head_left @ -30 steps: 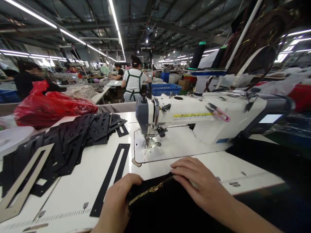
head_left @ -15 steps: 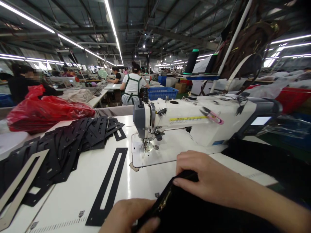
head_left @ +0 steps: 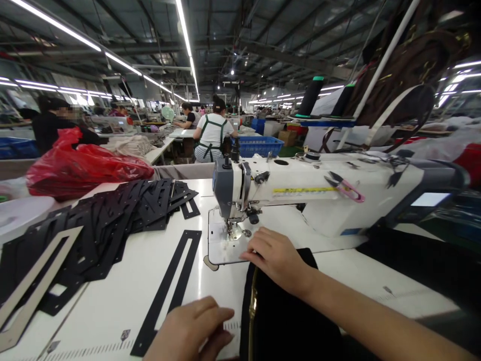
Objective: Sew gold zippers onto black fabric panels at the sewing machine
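A black fabric piece (head_left: pixel 293 321) with a gold-toothed zipper (head_left: pixel 253 303) along its left side lies on the table in front of the sewing machine (head_left: pixel 315 185). Over its upper end is my right hand (head_left: pixel 278 258), thumb and fingers drawn together just short of the needle area; what is between them, if anything, is hidden. My left hand (head_left: pixel 191 328) is left of the fabric, apart from it, with bent fingers and a gap between thumb and forefinger. Beside that hand lies a black slotted strip (head_left: pixel 171 286), its lower part partly covered.
Several black slotted pieces (head_left: pixel 112 215) are heaped at the left, with a beige slotted piece (head_left: pixel 41 281) on top. Behind them sits a red plastic bag (head_left: pixel 90 163). Pink-handled snips (head_left: pixel 345 188) rest against the machine arm. A co-worker (head_left: pixel 214 130) sits beyond.
My left hand has come off the black fabric and moved slightly left. My right hand has shifted forward and left toward the needle area. The fabric now lies flatter, its zipper showing.
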`<state>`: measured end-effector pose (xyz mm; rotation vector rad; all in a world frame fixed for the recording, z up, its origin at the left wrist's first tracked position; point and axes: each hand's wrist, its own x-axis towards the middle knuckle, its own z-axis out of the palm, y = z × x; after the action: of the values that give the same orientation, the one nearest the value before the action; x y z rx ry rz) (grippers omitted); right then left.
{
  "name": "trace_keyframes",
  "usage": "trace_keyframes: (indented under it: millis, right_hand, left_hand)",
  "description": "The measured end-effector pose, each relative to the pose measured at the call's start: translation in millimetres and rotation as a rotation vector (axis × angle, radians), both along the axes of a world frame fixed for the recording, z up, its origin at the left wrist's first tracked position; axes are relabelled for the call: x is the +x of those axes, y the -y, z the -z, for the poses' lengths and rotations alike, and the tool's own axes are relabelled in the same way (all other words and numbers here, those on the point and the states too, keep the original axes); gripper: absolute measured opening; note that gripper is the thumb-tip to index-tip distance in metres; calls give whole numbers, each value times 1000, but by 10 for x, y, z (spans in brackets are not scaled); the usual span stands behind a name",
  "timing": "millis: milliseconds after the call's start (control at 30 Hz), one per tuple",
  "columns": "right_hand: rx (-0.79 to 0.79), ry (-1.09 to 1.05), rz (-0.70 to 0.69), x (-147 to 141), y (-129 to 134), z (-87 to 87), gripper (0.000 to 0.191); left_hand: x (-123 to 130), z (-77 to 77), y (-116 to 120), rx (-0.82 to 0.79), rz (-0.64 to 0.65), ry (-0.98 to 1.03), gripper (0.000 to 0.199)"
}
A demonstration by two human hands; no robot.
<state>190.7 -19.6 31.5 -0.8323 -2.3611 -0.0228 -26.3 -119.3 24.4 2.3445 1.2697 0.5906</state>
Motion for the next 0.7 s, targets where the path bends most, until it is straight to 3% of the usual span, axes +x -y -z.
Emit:
trace_keyframes:
  millis: [100, 233, 333, 500, 600, 700]
  right_hand:
    - [-58, -12, -36, -153, -37, 170, 24]
    - [-175, -42, 20, -285, -252, 265, 20]
    - [-221, -57, 143, -12, -304, 229, 23]
    - [-272, -61, 473, 664, -151, 274, 33]
    - [-425, -106, 514, 674, -157, 340, 35]
    - [-455, -170, 518, 494, -228, 340, 34]
  left_hand:
    - [144, -68, -228, 133, 142, -142, 41]
    - [267, 15, -413, 134, 218, -321, 71]
    - [234, 95, -432, 107, 211, -368, 76]
    - [151, 109, -424, 99, 143, -370, 76]
    - [135, 64, -483, 99, 92, -366, 81]
    - [141, -12, -574, 79, 76, -386, 93]
